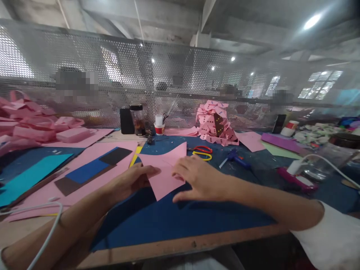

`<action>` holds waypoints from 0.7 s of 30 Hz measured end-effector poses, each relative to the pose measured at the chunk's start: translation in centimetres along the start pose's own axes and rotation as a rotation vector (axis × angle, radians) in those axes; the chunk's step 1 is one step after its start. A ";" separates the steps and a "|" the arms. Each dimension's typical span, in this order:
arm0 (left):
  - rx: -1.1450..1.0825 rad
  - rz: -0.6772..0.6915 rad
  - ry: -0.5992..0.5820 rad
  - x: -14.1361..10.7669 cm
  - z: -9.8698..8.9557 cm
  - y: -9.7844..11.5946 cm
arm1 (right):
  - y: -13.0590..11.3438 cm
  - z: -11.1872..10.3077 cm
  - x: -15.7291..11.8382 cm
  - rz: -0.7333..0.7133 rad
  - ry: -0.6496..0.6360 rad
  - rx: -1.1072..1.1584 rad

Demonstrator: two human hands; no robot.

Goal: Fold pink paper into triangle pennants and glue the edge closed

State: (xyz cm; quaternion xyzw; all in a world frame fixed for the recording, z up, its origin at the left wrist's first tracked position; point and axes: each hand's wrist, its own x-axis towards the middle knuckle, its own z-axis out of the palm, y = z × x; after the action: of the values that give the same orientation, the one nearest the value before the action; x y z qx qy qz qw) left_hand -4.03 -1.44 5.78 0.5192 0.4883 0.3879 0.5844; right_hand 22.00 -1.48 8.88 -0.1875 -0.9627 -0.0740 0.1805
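Observation:
My left hand (135,178) grips the left edge of a small pink sheet (164,172), thumb on top and the other fingers hidden beneath. The sheet is held up, tilted and slightly bent, above the blue work mat (182,221). My right hand (201,178) lies against the sheet's right part, fingers bent and thumb stretched apart below. A faint thin line runs on the sheet near those fingertips. Just beyond it lie scissors (206,153) with red and yellow handles. A blue glue gun (237,159) rests to their right.
On the left are a pink sheet pile (36,120), blue strips (87,170) and a turquoise sheet (33,178). Behind stand a bottle (139,122), a paper cup (159,128) and a heap of dotted pink pieces (215,123). A white cable (50,232) crosses my left forearm.

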 end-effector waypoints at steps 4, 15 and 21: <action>0.035 0.023 -0.096 -0.5 0.5 -0.2 | -1.3 2.4 -2.0 -0.009 0.007 -0.248; 0.470 0.500 0.127 0.1 -0.9 -0.3 | 1.4 2.4 -7.3 0.084 0.108 -0.084; 0.774 0.683 0.107 0.8 -1.1 -1.7 | 2.3 3.1 -10.2 0.134 0.113 0.057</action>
State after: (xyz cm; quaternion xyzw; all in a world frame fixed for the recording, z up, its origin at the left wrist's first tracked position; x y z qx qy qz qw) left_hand -4.98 -0.72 3.94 0.8066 0.4279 0.3733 0.1639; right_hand 30.71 -2.09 2.37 -0.2419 -0.9380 -0.0445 0.2444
